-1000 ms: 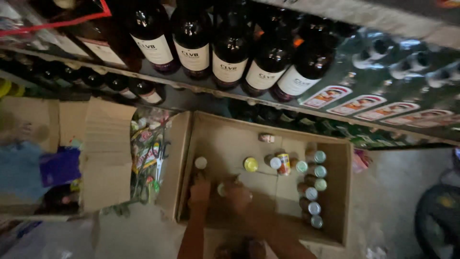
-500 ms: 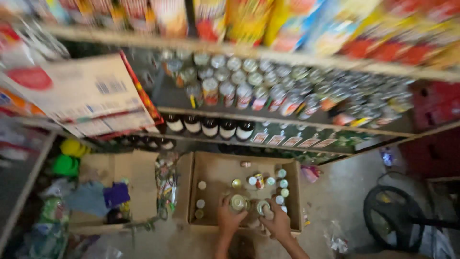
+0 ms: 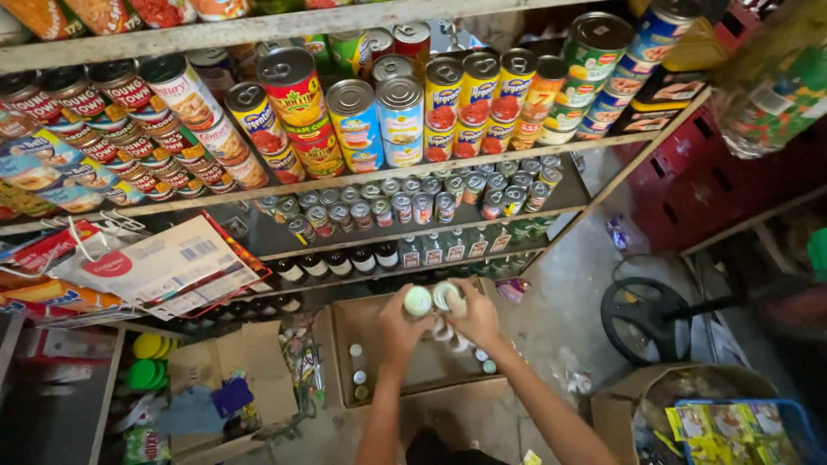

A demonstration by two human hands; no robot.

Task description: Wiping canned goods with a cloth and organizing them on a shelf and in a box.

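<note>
raised now from the box (image 3: 388, 362), where both hands were down among the cans a second ago: left hand (image 3: 403, 325) and right hand (image 3: 472, 317) lifted side by side, well above the box floor and level with the lower shelves. left fingers closed round a small can (image 3: 419, 300), its pale lid facing up. right fingers wrapped round a second can (image 3: 447, 295), touching the first; more small cans seem bunched under the right palm, count hard to tell. judged as a pick finished, with stock now carried up toward the shelving.

below, a few cans left in the box, along its left wall and near right corner. left of it, flattened cardboard (image 3: 258, 357) with a blue cloth (image 3: 194, 412). near right, a blue crate (image 3: 748, 430) of yellow packets.

further off, dark bottles (image 3: 340, 261) on the lowest shelf, white labels. above, a row of small tins (image 3: 413, 207), mixed red and silver wraps. higher still, tall cans (image 3: 379, 125): red-and-yellow at left, blue in the middle, yellow with red at right. far left, a flat white and red pack (image 3: 155, 267) hung on hooks.
</note>
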